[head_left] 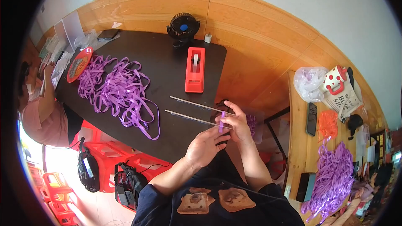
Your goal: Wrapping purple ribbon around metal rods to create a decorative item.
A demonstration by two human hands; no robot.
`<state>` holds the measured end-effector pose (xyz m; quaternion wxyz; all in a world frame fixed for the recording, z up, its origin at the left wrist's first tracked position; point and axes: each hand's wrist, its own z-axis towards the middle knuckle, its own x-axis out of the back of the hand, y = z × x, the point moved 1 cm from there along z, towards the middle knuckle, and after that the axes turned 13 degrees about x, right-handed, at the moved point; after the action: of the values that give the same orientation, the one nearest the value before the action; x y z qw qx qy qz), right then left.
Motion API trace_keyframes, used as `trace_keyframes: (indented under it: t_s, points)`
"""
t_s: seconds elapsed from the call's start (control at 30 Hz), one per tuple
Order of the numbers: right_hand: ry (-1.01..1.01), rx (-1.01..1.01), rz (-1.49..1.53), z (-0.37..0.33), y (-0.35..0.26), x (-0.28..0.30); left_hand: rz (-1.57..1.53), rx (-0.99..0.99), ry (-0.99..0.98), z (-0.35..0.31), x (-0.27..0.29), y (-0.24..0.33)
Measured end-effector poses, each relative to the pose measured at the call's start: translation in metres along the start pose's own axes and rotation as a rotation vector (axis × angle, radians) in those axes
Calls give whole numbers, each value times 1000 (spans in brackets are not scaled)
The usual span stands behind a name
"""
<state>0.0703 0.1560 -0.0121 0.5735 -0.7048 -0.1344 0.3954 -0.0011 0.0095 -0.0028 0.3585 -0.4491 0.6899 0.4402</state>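
Note:
Two thin, parallel metal rods (193, 117) reach from over the black table toward my hands. A short stretch of purple ribbon (221, 124) runs across them at their near ends. My right hand (238, 124) is closed around this ribbon, its index finger raised, and part of its grip is hidden. Close by, my left hand (202, 148) has its fingers stretched out and apart, the tips just below the ribbon; whether they touch it I cannot tell. To the left, a loose heap of purple ribbon (121, 86) lies on the tabletop.
On the black table (167, 73) stand a red tape dispenser (195, 81), a small black fan (183, 28) and a red plate (88, 54). Another person (44, 119) sits at left. The wooden bench (295, 146) at right holds a phone (311, 119) and shiny purple ribbons (331, 180).

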Motion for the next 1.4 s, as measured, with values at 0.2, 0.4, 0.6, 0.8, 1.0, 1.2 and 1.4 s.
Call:
trace_keyframes:
  t_s: [0.2, 0.4, 0.6, 0.8, 1.0, 1.2, 1.4]
  points:
    - [-11, -26, -8, -4, -2, -3, -8, 8, 26, -7, -4, -1]
    - [-37, -12, -51, 1, 1, 3, -10, 5, 18, -6, -5, 0]
    - [-47, -11, -78, 6, 7, 11, 1, 4, 36, -5, -5, 0]
    - [-39, -9, -87, 7, 2, 6, -2, 3, 15, -3, -3, 0]
    - [-5, -64, 16, 8, 5, 6, 3, 12, 38, -4, -8, 3]
    - [-21, -119, 214, 8, 22, 14, 3, 13, 45, -4, -11, 4]
    - [-166, -9, 614, 7, 50, 8, -23, 10, 40, -3, -6, 1]
